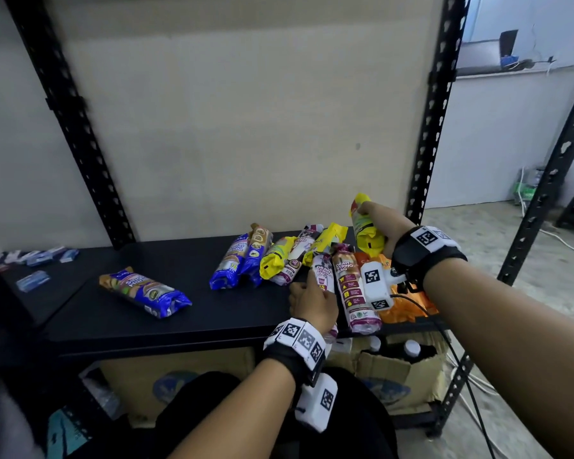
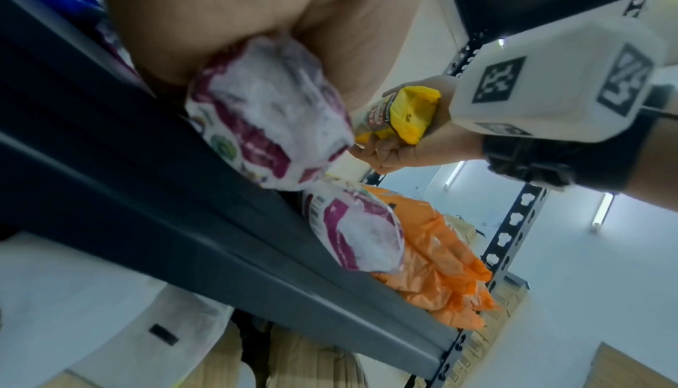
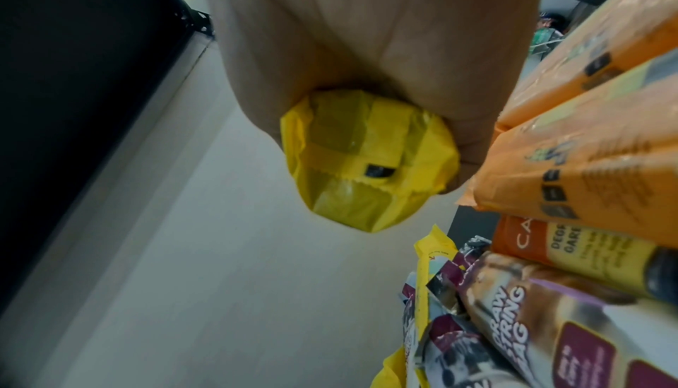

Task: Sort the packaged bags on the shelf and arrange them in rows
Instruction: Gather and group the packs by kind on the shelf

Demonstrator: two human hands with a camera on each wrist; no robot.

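My right hand (image 1: 383, 223) grips a yellow packaged roll (image 1: 365, 226) and holds it lifted above the pile at the shelf's right end; its folded end (image 3: 366, 162) fills the right wrist view. My left hand (image 1: 310, 299) grips a white and purple "draw string bag" roll (image 1: 323, 271) near the shelf's front edge, its end (image 2: 268, 112) close in the left wrist view. A second draw string roll (image 1: 353, 289) lies beside it. Blue rolls (image 1: 236, 260), yellow ones (image 1: 274, 260) and orange packs (image 1: 408, 303) lie clustered. One blue roll (image 1: 146, 291) lies apart on the left.
The black shelf board (image 1: 80, 313) runs between black slotted uprights (image 1: 434, 111). Small blue packets (image 1: 34, 279) lie at the far left. Cardboard boxes (image 1: 408, 372) with bottles stand on the level below. A cable (image 1: 461, 376) hangs from my right wrist.
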